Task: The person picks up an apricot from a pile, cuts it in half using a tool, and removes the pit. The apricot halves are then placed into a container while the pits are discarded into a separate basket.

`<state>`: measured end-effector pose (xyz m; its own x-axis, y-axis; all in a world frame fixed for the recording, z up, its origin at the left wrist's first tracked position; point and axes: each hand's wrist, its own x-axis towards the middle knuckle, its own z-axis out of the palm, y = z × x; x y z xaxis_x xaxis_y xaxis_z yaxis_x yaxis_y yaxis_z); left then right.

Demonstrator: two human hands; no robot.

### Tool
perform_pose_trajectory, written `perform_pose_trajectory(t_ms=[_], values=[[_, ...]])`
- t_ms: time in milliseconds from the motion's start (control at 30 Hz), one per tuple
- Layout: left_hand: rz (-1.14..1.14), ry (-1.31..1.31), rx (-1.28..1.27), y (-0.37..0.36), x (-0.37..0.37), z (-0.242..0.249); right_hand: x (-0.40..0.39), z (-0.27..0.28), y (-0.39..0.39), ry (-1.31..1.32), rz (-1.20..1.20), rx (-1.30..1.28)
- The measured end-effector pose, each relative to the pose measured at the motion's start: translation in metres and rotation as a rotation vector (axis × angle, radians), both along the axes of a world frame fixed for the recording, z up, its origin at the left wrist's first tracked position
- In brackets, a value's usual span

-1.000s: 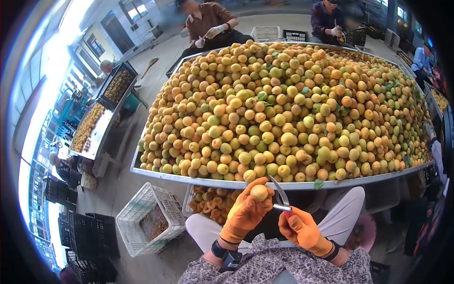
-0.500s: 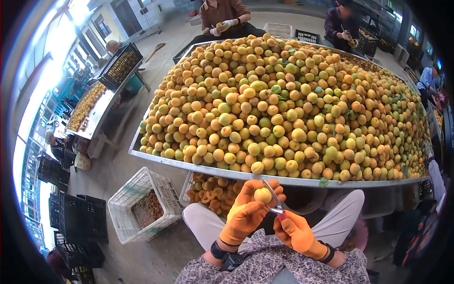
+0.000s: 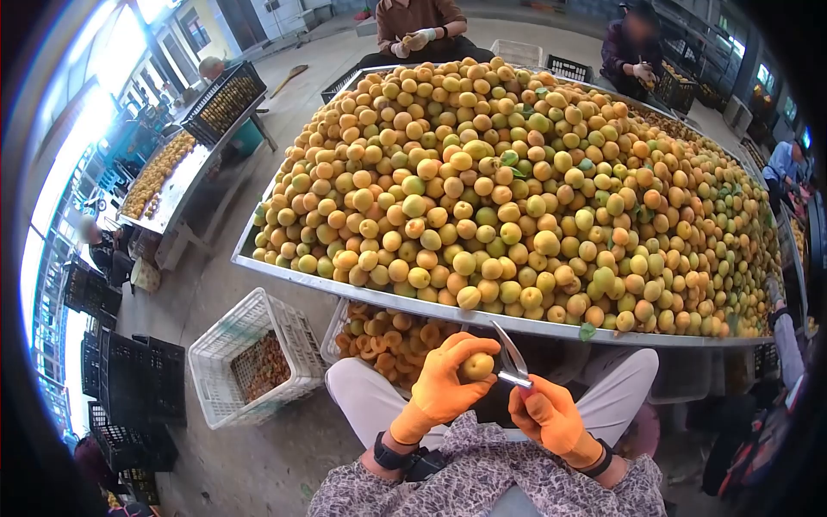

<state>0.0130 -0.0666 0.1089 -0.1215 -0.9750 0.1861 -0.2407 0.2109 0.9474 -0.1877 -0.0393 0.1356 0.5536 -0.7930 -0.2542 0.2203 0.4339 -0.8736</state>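
An orange glove covers my left hand, whose fingers hold a yellow apricot above my lap. My right hand, also in an orange glove, grips the red handle of a curved metal blade tool. The blade points up and away from me, just right of the apricot and apart from it. Beyond both hands, a metal-edged table bears a large heap of yellow, orange and greenish apricots. Halved apricots lie in a crate under the table's near edge.
A white crate with brown pits stands on the floor at left. Black crates are stacked farther left. Two people with gloved hands sit across the table. Another person's arm reaches in at the right edge.
The blade was across the apricot and is now apart from it, to its right. My left hand has turned around the fruit. The view has shifted slightly.
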Motion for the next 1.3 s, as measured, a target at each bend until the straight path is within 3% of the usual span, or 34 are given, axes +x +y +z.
perform_pose_trajectory(t_ms=[533,700,900,1133,1233,1300], values=[[0.008,-0.079,-0.141,0.003,-0.008,0.004,0.009,-0.007,-0.003,0.115,0.014,-0.096],[0.044,-0.191,-0.195,0.008,-0.010,-0.002,0.010,-0.019,-0.002,0.353,-0.031,-0.345],[0.059,-0.088,-0.083,0.008,-0.013,-0.010,0.012,-0.029,-0.003,0.402,-0.024,-0.426],[0.095,-0.178,-0.106,0.009,-0.018,-0.024,0.015,-0.039,-0.009,0.420,-0.025,-0.448],[0.115,-0.244,-0.166,0.001,-0.018,-0.039,0.010,-0.048,-0.016,0.282,-0.048,-0.266],[0.110,-0.299,-0.186,-0.002,-0.017,-0.046,-0.005,-0.045,-0.030,-0.035,0.226,0.447]])
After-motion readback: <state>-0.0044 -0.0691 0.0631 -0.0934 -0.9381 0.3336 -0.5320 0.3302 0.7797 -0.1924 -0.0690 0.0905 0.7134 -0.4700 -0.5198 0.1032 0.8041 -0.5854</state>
